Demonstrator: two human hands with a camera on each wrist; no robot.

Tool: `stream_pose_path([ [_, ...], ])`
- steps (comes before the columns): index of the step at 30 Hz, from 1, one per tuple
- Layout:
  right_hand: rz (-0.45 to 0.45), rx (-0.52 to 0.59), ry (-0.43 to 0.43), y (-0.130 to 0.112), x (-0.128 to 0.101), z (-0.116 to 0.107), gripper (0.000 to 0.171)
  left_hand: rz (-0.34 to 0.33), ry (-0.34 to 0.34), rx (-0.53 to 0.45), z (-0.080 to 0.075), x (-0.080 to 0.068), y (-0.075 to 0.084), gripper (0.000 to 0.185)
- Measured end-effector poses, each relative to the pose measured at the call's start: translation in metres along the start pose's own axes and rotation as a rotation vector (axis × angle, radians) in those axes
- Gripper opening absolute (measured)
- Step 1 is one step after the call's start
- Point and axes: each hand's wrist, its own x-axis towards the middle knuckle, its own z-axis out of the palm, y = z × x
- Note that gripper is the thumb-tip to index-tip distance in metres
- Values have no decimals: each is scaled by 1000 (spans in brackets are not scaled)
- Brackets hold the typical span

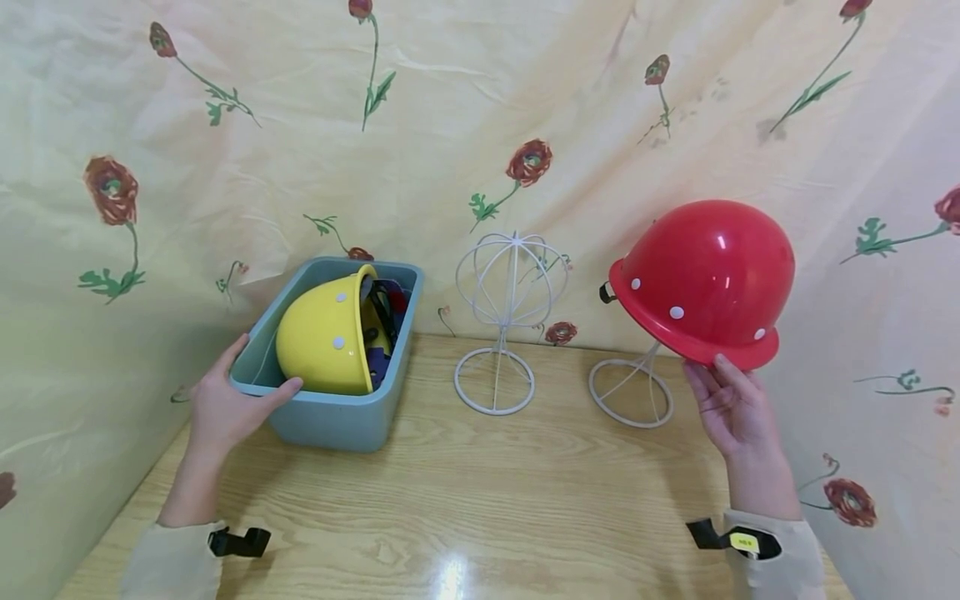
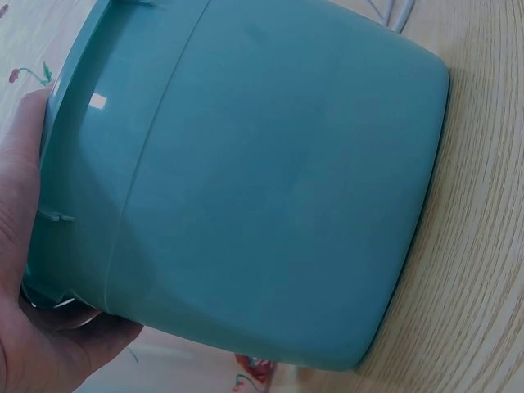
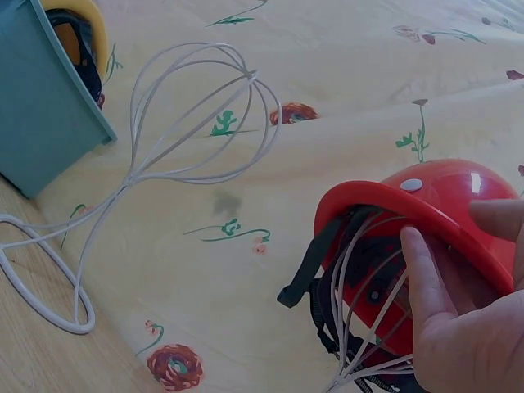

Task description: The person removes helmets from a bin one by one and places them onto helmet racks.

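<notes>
My right hand (image 1: 738, 412) pinches the brim of a red hard hat (image 1: 712, 275), thumb outside and fingers under the edge. The hat sits tilted over the head of the right-hand white wire stand (image 1: 632, 423); in the right wrist view the stand's wires (image 3: 342, 299) show inside the shell, beside a dark chin strap (image 3: 315, 262). My left hand (image 1: 225, 408) grips the near left corner of a blue-green plastic bin (image 1: 330, 425), thumb along the front rim and fingers at the left side. A yellow hard hat (image 1: 322, 337) lies on its side in the bin.
Another white wire stand (image 1: 497, 327), with a bare globe-shaped head, stands between bin and red hat. More dark, red and blue items (image 1: 393, 300) lie in the bin. The wood-grain table (image 1: 480, 492) meets flower-printed cloth (image 1: 420, 167) at the back and sides.
</notes>
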Motion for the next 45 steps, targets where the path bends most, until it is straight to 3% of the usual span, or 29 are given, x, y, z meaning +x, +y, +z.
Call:
stream_pose_path([
  [4,39,-17,-140,3,2,-3,48,-8,-3,-2,0,-1,0,108],
  [8,68,-54,-198,7,3,-6,50,-12,-5,-9,0,-1,0,108],
  [21,149,-168,-113,23,3,-10,43,-9,3,-9,-1,1,-6,108],
  [33,182,-555,-126,46,3,-8,37,2,6,-9,0,2,-4,107],
  [45,214,-720,-101,64,4,6,31,9,6,-3,1,1,-5,108],
])
